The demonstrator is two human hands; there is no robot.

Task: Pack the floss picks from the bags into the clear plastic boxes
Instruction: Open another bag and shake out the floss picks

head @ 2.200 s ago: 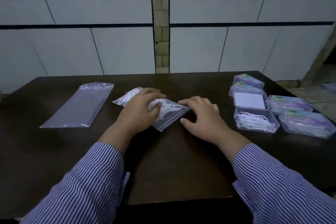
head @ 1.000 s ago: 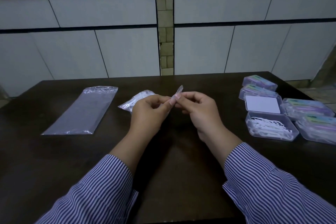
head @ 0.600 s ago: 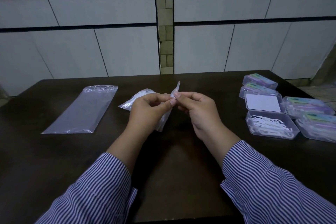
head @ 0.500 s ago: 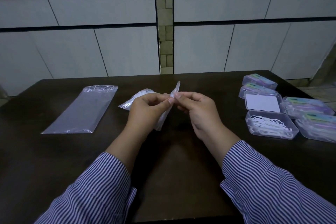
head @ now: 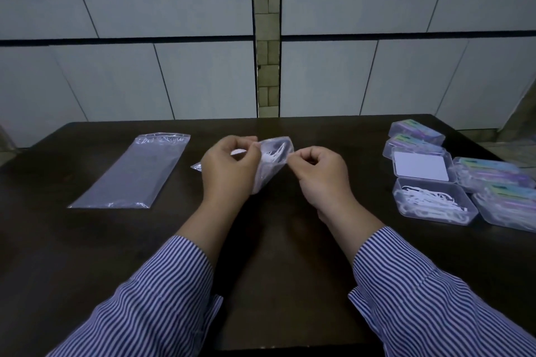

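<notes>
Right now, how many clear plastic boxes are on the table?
5, all at the right: two closed at the back, one open box holding picks, two closed at the far right.

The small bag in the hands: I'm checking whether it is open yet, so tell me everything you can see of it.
The small bag is clear, soft plastic, held up off the dark table between both hands. The left hand pinches one side of its mouth, the right hand pinches the other, and the mouth is spread open towards the camera. White floss picks show inside. Its lower end hangs down behind the left hand, partly hidden.
</notes>
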